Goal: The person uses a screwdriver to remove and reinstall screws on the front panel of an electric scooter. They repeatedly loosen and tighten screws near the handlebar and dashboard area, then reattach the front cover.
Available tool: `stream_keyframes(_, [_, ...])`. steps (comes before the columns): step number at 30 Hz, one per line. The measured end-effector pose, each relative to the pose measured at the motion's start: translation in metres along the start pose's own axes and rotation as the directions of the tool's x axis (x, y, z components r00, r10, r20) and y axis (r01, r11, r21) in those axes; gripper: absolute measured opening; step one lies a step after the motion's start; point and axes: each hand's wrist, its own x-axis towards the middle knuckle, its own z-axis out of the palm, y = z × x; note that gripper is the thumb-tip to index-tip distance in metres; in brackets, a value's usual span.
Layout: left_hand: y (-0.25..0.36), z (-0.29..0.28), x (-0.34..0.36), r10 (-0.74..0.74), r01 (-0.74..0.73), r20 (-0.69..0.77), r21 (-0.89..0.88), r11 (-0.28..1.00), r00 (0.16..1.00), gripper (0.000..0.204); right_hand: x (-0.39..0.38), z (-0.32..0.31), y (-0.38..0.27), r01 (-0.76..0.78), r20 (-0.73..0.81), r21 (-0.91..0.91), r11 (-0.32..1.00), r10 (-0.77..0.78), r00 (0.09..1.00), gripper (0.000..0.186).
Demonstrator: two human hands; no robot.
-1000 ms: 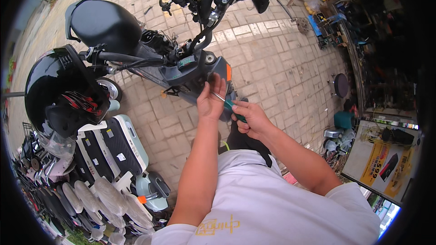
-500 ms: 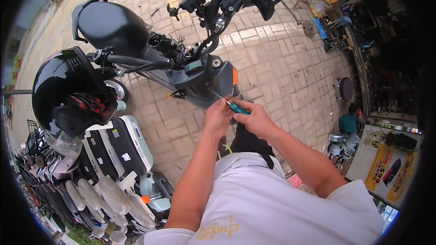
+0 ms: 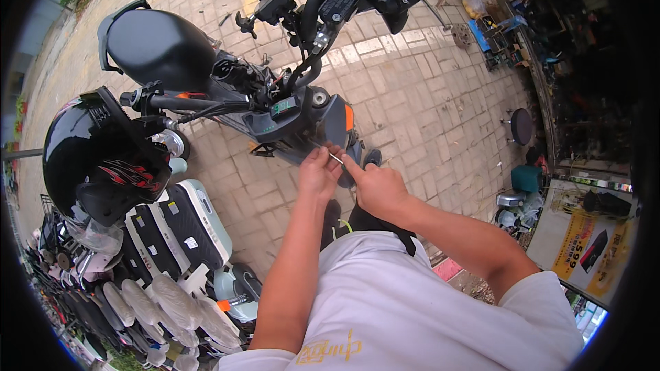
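A screwdriver [image 3: 335,159] shows only its thin metal shaft; its handle is covered by my right hand [image 3: 379,189]. That hand is closed around the handle, its index finger stretched along toward the shaft. At the shaft sits my left hand [image 3: 320,173], with thumb and fingertips pinched around it. Both hands are just in front of the electric scooter's dark front panel [image 3: 309,139], and where the tip ends is hard to make out. Above the panel are a lit display [image 3: 282,106] and a round lock [image 3: 320,98].
A black helmet [image 3: 103,158] hangs at the left handlebar end. Beyond the display lies the scooter's black seat [image 3: 161,49]. Parked scooters with wrapped seats [image 3: 172,299] fill the lower left. At right stand a round stool [image 3: 522,126] and a white table [image 3: 550,223].
My right hand has turned over the screwdriver, so its teal handle no longer shows. The scooter has shifted slightly left in the picture.
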Motion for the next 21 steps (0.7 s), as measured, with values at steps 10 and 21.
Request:
stream_keyframes(10, [0.017,0.021,-0.007,-0.003,0.021,-0.091,0.197,0.98,0.996,0.016,-0.002,0.0,0.005,-0.004,-0.088,0.302,0.953,0.032,0.996,0.061])
stream_keyframes(21, [0.028,0.036,-0.021,0.107,-0.085,-0.06,0.29,0.953,0.992,0.026,-0.015,0.016,0.0,0.043,-0.298,0.24,0.97,0.032,0.954,0.052])
